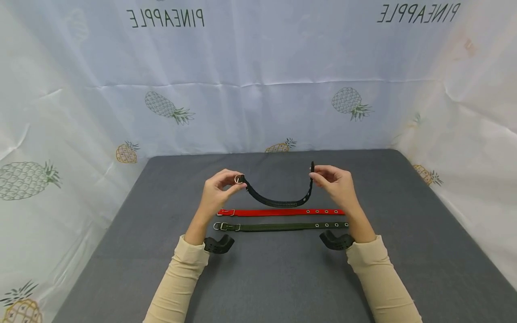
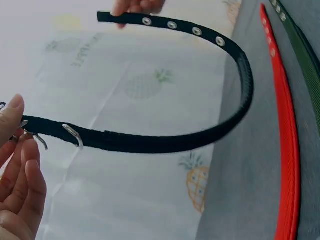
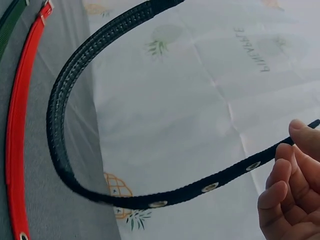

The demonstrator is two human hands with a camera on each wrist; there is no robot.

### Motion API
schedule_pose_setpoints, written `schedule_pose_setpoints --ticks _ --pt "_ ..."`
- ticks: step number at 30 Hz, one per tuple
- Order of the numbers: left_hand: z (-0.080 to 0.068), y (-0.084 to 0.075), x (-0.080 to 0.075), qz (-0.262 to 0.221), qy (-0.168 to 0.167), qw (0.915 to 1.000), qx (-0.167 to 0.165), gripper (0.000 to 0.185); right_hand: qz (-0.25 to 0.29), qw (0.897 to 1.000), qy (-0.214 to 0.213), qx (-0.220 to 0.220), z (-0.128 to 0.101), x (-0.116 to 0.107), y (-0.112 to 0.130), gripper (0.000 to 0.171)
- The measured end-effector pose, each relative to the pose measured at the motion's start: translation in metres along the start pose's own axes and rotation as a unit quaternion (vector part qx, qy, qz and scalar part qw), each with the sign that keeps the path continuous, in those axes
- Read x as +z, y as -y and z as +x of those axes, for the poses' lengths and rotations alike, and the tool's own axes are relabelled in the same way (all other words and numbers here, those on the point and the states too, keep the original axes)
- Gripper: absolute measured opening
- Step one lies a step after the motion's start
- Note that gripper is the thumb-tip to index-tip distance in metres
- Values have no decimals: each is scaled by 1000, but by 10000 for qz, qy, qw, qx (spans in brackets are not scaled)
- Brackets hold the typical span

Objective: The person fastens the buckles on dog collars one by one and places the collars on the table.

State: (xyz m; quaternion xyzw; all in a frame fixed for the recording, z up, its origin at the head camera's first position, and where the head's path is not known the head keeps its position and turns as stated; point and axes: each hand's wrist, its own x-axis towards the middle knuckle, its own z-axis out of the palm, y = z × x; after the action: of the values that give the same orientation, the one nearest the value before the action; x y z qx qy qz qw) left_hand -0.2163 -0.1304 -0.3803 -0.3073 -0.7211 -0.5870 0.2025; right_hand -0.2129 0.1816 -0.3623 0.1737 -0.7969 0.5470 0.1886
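In the head view, we see the left hand [image 1: 216, 190] pinching the buckle [image 1: 239, 179] end of a black strap [image 1: 278, 204], at ten o'clock from the strap's middle. The right hand [image 1: 337, 184] pinches the eyeleted end, between one and two o'clock. We see the strap sagging between both hands, above the grey table [image 1: 278, 278]. Toward six o'clock from it, we find a red strap [image 1: 278, 212], then a green strap [image 1: 274, 227], both lying lengthwise from nine to three.

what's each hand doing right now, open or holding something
Left hand: holding the buckle end of the black strap, pinched between thumb and fingers.
Right hand: pinching the same strap near its other end, by the eyelets.
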Motion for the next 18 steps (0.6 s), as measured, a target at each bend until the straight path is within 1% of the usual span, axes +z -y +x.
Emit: schedule_pose_setpoints --ticks 3,10,14,18 --pt "2 -4 5 -98 -18 9999 -13 25 42 10000 55 -11 0 4 2 18" --pt "6 -10 18 -336 53 9993 -138 23 -23 9990 421 -161 0 17 9 16" --pt "7 -13 26 -313 121 9993 -163 23 4 9979 614 -191 -1 24 14 16" --pt "5 -14 33 -260 202 9993 -182 23 -133 9961 874 -74 -3 29 21 16"
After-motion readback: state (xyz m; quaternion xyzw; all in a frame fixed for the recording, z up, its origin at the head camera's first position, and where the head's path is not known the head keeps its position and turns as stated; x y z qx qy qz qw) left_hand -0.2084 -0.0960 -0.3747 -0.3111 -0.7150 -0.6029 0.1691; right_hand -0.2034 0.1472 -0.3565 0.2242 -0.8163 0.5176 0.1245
